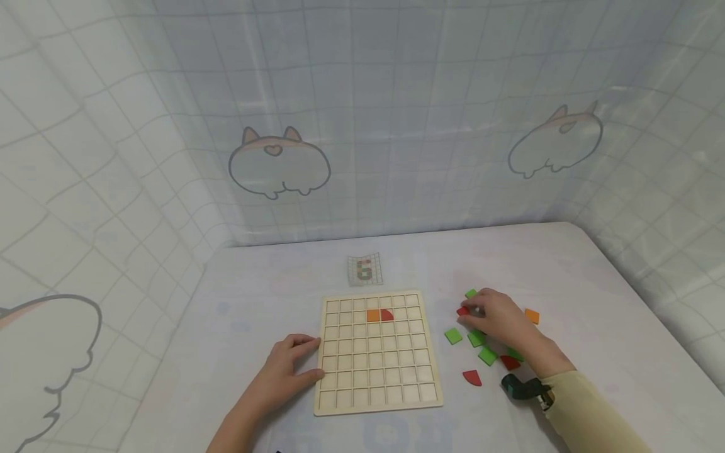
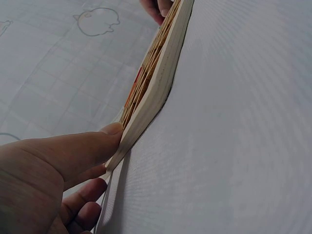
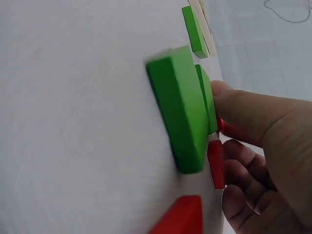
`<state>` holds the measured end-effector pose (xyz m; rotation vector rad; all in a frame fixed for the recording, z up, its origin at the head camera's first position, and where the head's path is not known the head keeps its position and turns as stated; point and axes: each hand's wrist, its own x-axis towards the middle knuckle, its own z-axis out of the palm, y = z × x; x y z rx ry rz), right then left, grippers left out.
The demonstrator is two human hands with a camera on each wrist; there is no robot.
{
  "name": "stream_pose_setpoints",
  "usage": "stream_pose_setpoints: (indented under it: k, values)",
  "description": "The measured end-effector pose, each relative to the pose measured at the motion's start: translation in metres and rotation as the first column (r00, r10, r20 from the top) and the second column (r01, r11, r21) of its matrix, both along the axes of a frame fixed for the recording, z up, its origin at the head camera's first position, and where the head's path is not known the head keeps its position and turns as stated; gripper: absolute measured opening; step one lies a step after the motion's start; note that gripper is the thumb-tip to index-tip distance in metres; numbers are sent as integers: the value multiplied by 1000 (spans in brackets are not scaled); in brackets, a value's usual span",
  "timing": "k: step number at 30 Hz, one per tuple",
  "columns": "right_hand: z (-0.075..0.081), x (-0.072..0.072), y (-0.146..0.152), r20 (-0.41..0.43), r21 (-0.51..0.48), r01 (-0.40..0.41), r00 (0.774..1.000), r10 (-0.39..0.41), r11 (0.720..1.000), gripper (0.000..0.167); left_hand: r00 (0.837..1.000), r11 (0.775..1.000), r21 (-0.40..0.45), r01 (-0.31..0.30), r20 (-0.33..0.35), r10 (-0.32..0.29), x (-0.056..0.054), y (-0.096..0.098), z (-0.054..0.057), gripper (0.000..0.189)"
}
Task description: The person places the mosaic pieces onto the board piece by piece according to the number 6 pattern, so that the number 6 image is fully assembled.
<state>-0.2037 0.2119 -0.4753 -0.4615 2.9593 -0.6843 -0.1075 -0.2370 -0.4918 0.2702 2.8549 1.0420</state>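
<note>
A wooden grid board [image 1: 376,379] lies on the table, an orange square tile [image 1: 373,315] and a red quarter-round tile [image 1: 387,314] side by side in its upper cells. My left hand [image 1: 283,371] touches the board's left edge, thumb and fingers spread along it; in the left wrist view the thumb [image 2: 105,141] rests against the rim. Right of the board, my right hand [image 1: 501,318] pinches a small red tile [image 1: 463,311] between thumb and fingers. Its exact shape is mostly hidden. Green square tiles [image 1: 453,336] lie around that hand.
Another red quarter-round tile [image 1: 472,377] lies near the board's lower right, and a further red tile [image 1: 510,362] sits by the right wrist. An orange tile [image 1: 532,316] is beyond the hand. Behind the board lies a pattern card [image 1: 365,270]. A patterned curtain [image 1: 396,126] surrounds the table.
</note>
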Motion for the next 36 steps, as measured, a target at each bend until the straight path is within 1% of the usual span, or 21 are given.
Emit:
stream_pose_setpoints:
  k: [11,16,23,27,31,34,36]
  values:
    - [5,1,-4,-18,-36,-44,999,44,998,27,1000,1000,4,-7,8,7,0,0,-1,64]
    - [5,-1,-6,-7,-26,-37,999,37,999,29,1000,1000,5,-10,13,10,-1,0,0,63]
    - [3,-2,-8,12,-47,-33,999,33,998,32,1000,1000,11,-7,5,7,0,0,-2,63]
    - [2,-2,-8,24,-66,-36,999,37,997,25,1000,1000,6,-8,7,8,-1,0,-3,63]
    - [0,-1,-8,-20,-69,-61,998,60,996,18,1000,1000,4,-10,15,10,-1,1,-3,62]
    - [-1,-1,-9,-43,-71,-66,997,63,995,18,1000,1000,3,-15,17,15,-1,1,-5,63]
    - [-2,-1,-10,-44,-79,-60,997,57,995,21,1000,1000,1,-14,12,14,-2,1,-7,63]
